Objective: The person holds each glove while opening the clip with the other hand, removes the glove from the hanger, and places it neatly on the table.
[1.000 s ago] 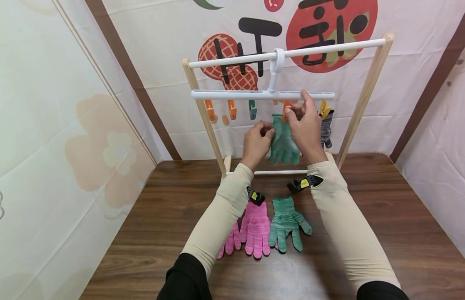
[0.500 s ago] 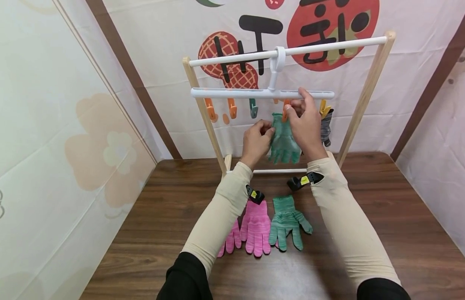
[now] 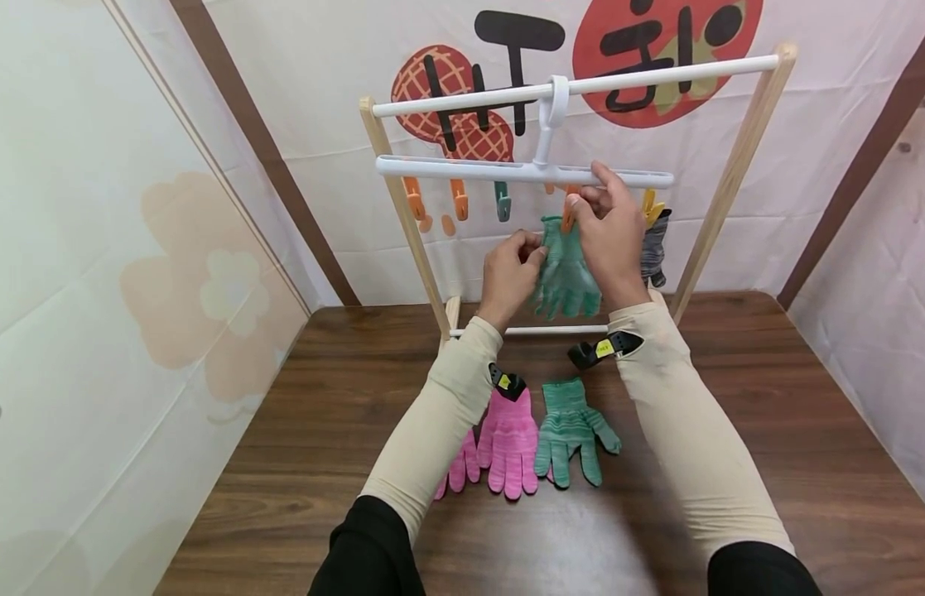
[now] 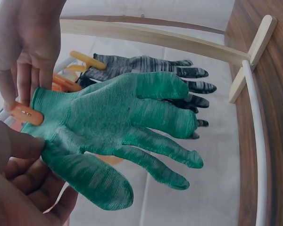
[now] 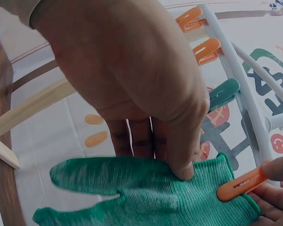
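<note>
A green knit glove [image 3: 568,277] hangs fingers down below the white hanger [image 3: 469,170]. My left hand [image 3: 509,277] pinches its side near the cuff between thumb and fingers. At the cuff, my right hand [image 3: 613,240] holds an orange clothespin [image 5: 240,184], whose tip lies over the knit in both wrist views. Behind the glove, a yellow clothespin [image 4: 87,60] grips a grey-and-black glove [image 4: 132,66]. On the table lie a second green glove [image 3: 574,430] and pink gloves [image 3: 510,447], one of them partly under my left forearm.
The hanger hooks on the top bar [image 3: 656,79] of a wooden-sided rack [image 3: 745,165]. Two orange clothespins [image 3: 460,200] and a green clothespin [image 3: 503,201] hang along its left half. A printed cloth wall stands close behind the brown wooden table [image 3: 283,463].
The head view has tilted slightly, so the rack stands higher and the table gloves shift up a little. Both hands keep their hold on the green glove and the orange clothespin.
</note>
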The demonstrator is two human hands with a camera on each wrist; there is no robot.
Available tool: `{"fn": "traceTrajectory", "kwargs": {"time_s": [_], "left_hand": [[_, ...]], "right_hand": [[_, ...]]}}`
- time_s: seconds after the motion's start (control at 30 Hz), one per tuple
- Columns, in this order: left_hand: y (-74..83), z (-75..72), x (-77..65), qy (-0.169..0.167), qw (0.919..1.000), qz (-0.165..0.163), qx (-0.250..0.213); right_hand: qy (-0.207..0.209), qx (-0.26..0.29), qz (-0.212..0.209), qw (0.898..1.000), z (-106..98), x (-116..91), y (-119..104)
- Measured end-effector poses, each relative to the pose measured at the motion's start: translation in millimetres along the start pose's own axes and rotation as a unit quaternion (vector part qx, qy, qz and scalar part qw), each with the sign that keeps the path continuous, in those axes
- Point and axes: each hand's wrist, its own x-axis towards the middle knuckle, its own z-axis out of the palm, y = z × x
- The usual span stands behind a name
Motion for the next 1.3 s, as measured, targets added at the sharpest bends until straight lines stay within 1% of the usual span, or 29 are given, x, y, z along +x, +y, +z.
{"fn": "traceTrajectory", "kwargs": {"time_s": [0.2,0.33,0.47,0.63,0.7,0.77,0.93,1.13,1.3], "left_hand": [[2.0,-0.9,-1.3,-0.007,0.9999,0.01,0.006],[1.1,-1.3,-3.3,-0.017,0.9997,0.007,0.018],[-4.6,-1.7,-9.8,-0.036,0.9991,-0.004,0.02],[-15.4,-0.4,-22.7,-0.06,0.9981,-0.012,-0.008],[-18.7,1.3,-27.2,-0.07,0.9973,-0.011,-0.021],[-20.8,3.0,-31.0,-0.076,0.9965,-0.011,-0.032],[-22.5,7.5,-39.4,-0.089,0.9951,-0.007,-0.043],[-25.3,19.7,-51.4,-0.106,0.9916,-0.026,-0.069],[-27.9,31.8,-64.9,-0.121,0.9873,-0.045,-0.092]], "right_hand": [[0.043,-0.001,0.001,0.999,2.8,-0.7,-3.6],[0.058,-0.001,0.002,0.998,3.8,-0.8,-3.5],[0.068,0.005,0.001,0.998,3.4,-0.9,-2.9],[0.055,0.012,0.006,0.998,3.0,-2.1,-2.2],[0.045,0.003,0.01,0.999,2.8,-2.9,-2.7],[0.033,-0.007,0.013,0.999,2.3,-3.2,-3.7],[0.009,-0.023,0.019,1.0,1.6,-3.8,-6.6],[-0.005,-0.029,0.028,0.999,1.1,-6.8,-8.1],[-0.011,-0.032,0.025,0.999,-0.7,-8.3,-6.5]]}}
